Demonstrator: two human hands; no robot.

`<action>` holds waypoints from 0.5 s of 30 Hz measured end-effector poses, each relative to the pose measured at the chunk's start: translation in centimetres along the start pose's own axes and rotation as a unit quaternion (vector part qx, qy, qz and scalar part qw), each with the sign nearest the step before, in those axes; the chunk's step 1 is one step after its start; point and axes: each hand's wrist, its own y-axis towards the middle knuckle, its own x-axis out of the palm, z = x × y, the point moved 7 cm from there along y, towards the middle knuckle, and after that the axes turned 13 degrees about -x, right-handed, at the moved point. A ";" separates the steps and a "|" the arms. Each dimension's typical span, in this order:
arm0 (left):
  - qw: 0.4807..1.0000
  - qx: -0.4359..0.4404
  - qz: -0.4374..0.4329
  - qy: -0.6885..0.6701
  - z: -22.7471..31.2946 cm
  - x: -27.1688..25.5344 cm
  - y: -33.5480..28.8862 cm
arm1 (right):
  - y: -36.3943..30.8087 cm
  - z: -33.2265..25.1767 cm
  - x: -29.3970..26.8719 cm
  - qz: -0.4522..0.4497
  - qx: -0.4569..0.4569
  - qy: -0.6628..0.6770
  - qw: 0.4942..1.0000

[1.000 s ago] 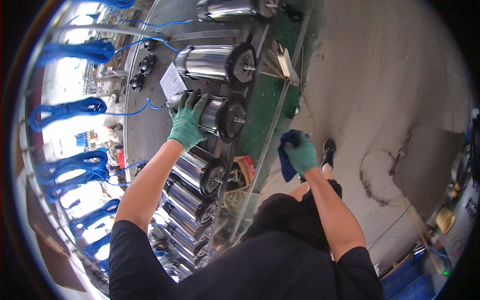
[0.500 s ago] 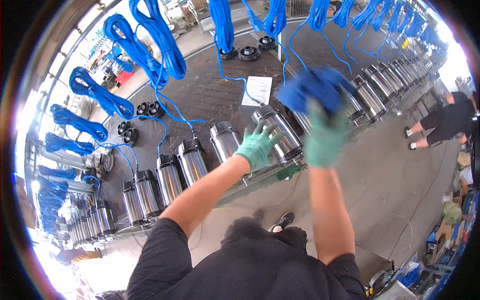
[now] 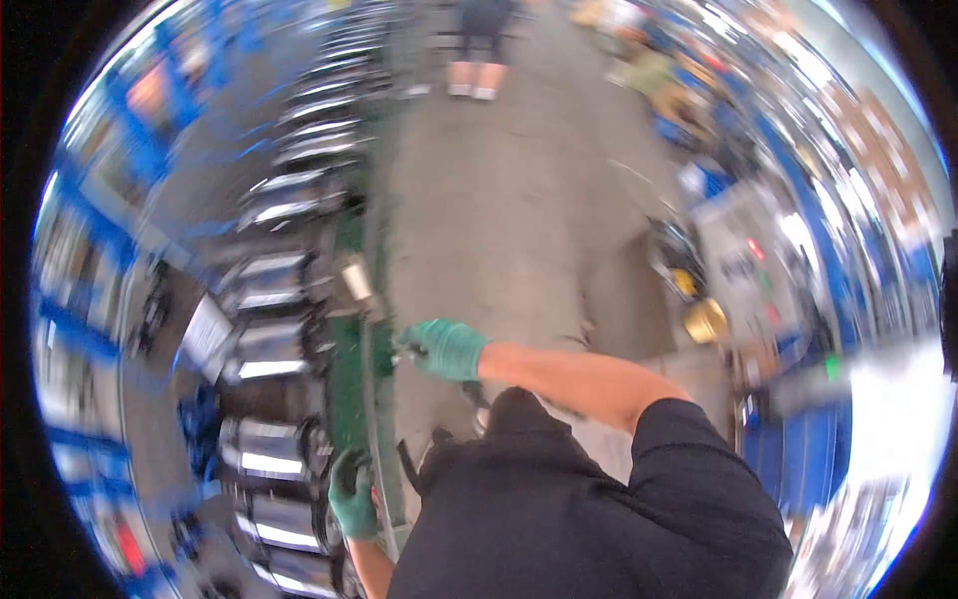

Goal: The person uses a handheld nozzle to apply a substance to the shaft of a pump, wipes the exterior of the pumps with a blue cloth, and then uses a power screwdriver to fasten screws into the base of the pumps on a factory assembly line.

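Note:
My left hand [image 3: 354,496], in a green glove with dark fingertips, is low beside the bench edge, near the steel cylinders. Its fingers look loosely bent and apart, and I make out nothing in them. My right hand [image 3: 446,349], gloved alike, reaches across in front of me over the floor side of the bench edge. Its fingers curl in; whether they hold something small is hidden by blur. The closest shiny steel cylinder [image 3: 264,449] with a black end lies at the bench's edge. A dark blue bundle [image 3: 200,419] rests behind it.
A row of similar cylinders [image 3: 274,354] runs ahead along the bench, with a white sheet [image 3: 207,334] beside them. Blue cords hang at the left. Another person [image 3: 479,50] stands far ahead in the aisle. At right are a yellow round object [image 3: 706,321] and cluttered shelving.
The view has swung right, along the aisle, and is blurred. My right hand no longer has the blue bundle it held. My left hand has come away from the cylinder tops.

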 end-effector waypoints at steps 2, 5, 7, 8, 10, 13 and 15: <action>0.997 -0.039 -0.058 0.014 -1.8 2.3 0.8 | -10.7 7.7 -2.4 0.098 0.144 -0.034 0.984; 0.986 -0.064 -0.129 0.079 -3.5 5.0 3.5 | -27.5 12.1 -4.8 0.224 0.292 0.024 0.930; 0.975 -0.023 -0.176 0.137 -4.7 6.7 5.9 | -38.4 13.2 -4.1 0.270 0.330 -0.080 0.901; 0.967 -0.024 -0.184 0.175 -4.1 8.2 6.3 | -43.0 13.3 -3.4 0.278 0.350 -0.122 0.886; 0.953 -0.003 -0.207 0.222 -3.9 9.1 8.1 | -49.6 12.8 -2.0 0.324 0.444 -0.073 0.832; 0.944 -0.034 -0.221 0.244 -5.3 13.1 8.6 | -60.3 13.8 1.0 0.387 0.504 -0.037 0.771; 0.946 -0.055 -0.192 0.256 -9.2 12.2 10.3 | -63.4 14.6 1.3 0.428 0.517 0.027 0.741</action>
